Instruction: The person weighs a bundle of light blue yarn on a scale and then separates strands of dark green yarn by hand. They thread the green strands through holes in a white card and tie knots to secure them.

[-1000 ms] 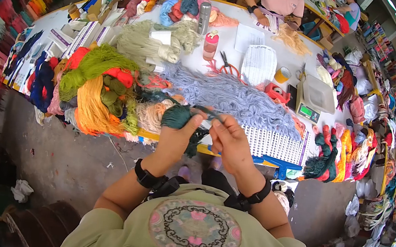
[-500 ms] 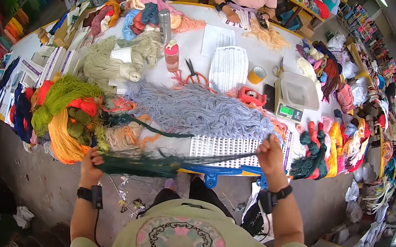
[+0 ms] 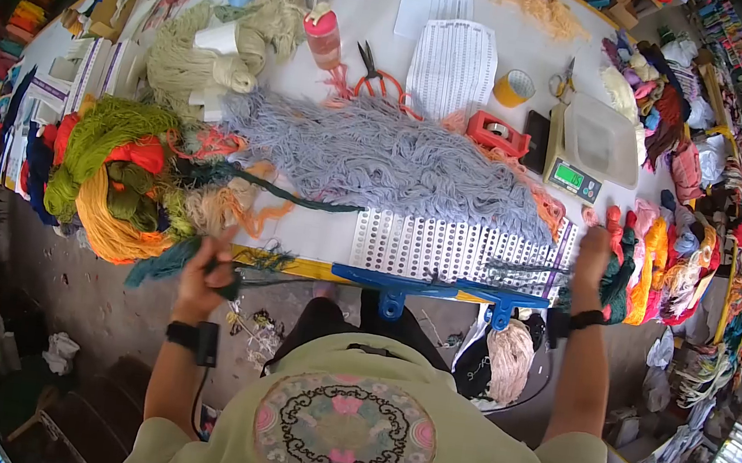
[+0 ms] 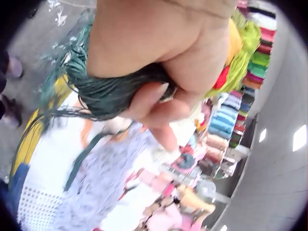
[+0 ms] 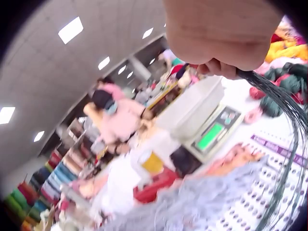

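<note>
Dark green yarn point(image 4: 108, 94) is gripped in the left hand point(image 3: 207, 280), its fingers curled round the bundle, at the table's front edge on the left. In the right wrist view a thin bunch of dark green strands point(image 5: 274, 94) hangs from the curled fingers of the right hand point(image 5: 224, 43), which is raised over the table's right front. The head view shows those strands blurred above the punched white sheet point(image 3: 416, 247). A separate dark green strand point(image 3: 300, 197) lies across the table beside the pale blue yarn point(image 3: 381, 158).
Orange yarn point(image 3: 115, 221) and olive yarn point(image 3: 102, 140) are heaped at the left. A scale point(image 3: 573, 176), a red tape dispenser point(image 3: 498, 134), scissors point(image 3: 378, 73) and a bottle point(image 3: 323, 38) stand or lie farther back. Blue clamps point(image 3: 394, 286) line the front edge.
From close together, the hands have moved far apart. The right hand has gone right with thin strands, while the left has gone left with the bundle, whose long stretch between them is gone.
</note>
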Tool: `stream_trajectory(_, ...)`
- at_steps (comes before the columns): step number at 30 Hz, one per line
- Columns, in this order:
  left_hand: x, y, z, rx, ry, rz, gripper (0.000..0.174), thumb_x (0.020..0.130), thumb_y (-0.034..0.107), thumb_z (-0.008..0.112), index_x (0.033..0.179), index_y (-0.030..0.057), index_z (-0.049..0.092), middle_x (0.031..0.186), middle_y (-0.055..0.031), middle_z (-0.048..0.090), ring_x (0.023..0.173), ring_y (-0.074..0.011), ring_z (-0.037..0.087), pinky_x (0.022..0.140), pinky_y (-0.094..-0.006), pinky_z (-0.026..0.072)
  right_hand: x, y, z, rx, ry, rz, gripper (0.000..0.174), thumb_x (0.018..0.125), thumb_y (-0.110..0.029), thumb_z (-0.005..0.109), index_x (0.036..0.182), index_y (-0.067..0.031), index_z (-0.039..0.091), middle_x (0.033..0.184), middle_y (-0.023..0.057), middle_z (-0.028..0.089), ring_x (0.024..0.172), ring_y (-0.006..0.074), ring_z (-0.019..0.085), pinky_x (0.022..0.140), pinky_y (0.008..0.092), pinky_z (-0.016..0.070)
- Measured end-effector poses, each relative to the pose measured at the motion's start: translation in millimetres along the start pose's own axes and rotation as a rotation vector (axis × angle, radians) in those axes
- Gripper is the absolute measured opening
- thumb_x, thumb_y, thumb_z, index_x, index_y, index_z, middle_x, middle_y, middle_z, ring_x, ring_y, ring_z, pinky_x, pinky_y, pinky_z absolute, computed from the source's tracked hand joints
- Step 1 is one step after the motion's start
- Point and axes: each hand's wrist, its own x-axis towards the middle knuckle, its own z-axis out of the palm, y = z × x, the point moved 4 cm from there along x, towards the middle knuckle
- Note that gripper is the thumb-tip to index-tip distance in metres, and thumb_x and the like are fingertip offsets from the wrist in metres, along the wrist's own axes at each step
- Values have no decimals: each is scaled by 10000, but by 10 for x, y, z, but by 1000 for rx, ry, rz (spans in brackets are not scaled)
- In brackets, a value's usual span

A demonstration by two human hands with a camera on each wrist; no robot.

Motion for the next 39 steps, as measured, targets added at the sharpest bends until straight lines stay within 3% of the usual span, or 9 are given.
stream_trajectory(1, 138, -208, 127, 52, -35, -66, 508, 960, 346, 502, 1344, 19, 442, 916, -29, 651, 486, -35, 340, 447, -175, 265, -536, -500, 937, -751, -158, -604, 234, 972, -217, 382, 876, -70, 536, 811, 11, 504, 694, 118, 513, 571, 279, 405)
stream_trajectory(3, 371, -496, 660, 173, -114, -168, 456, 967, 322, 487, 1299, 9, 486, 1145, -104, 611, 541, -48, 350, 451, -172, 252, -845, -208, 1705, -768, -314, -114, 239, 967, -220, 420, 943, -39, 574, 715, 32, 536, 614, 144, 514, 572, 311, 431)
stream_trajectory(7, 985, -920, 1214, 396, -49, -202, 312, 921, 214, 580, 1115, -30, 607, 1042, -56, 654, 683, -68, 514, 456, -172, 282, -1385, 169, 2839, -823, -606, -71, 200, 915, -303, 535, 1006, -136, 598, 769, 194, 632, 708, 387, 620, 639, 466, 481)
stream_trajectory(12, 1801, -1427, 840, 725, 296, -136, 270, 835, 207, 668, 989, -14, 652, 858, -73, 678, 642, -107, 598, 428, -210, 332, -1659, 556, 3530, -821, -839, -229, 151, 911, -290, 523, 960, -153, 566, 722, 179, 632, 692, 400, 619, 596, 508, 468)
stream_trajectory(20, 2180, -1756, 580, 1452, 229, 183, 233, 804, 236, 674, 912, 29, 663, 679, -63, 643, 574, -120, 609, 516, -280, 431, -1725, 790, 3708, -879, -892, -378, 91, 887, -223, 527, 910, -137, 545, 665, 143, 621, 617, 351, 621, 519, 469, 460)
stream_trajectory(22, 2072, -1734, 753, 1809, 62, 621, 184, 818, 210, 667, 890, 42, 657, 708, -50, 652, 587, -132, 609, 552, -278, 444, -1730, 759, 3682, -797, -881, -430, 81, 905, -211, 541, 956, -154, 564, 673, 121, 622, 609, 317, 626, 511, 435, 467)
stream_trajectory(28, 2127, -1743, 525, 1123, 235, -7, 119, 834, 138, 652, 895, 35, 649, 729, -47, 648, 609, -122, 598, 547, -283, 448, -1762, 711, 3669, -773, -840, -530, 86, 873, -161, 584, 956, -156, 560, 659, 84, 625, 585, 292, 623, 494, 398, 469)
stream_trajectory(34, 2073, -1586, 766, 1011, 184, -101, 139, 818, 138, 653, 911, 36, 653, 605, -13, 562, 540, -123, 536, 500, -304, 434, -1812, 656, 3734, -845, -731, -410, 107, 897, -193, 560, 983, -158, 508, 618, 105, 610, 558, 314, 619, 480, 437, 462)
stream_trajectory(39, 2266, -1668, 531, 1852, -319, 440, 113, 819, 186, 630, 879, 97, 665, 656, -83, 631, 566, -251, 613, 519, -364, 481, -1792, 695, 3781, -964, -775, -346, 120, 904, -221, 554, 988, -163, 490, 618, 109, 614, 567, 334, 622, 489, 461, 464)
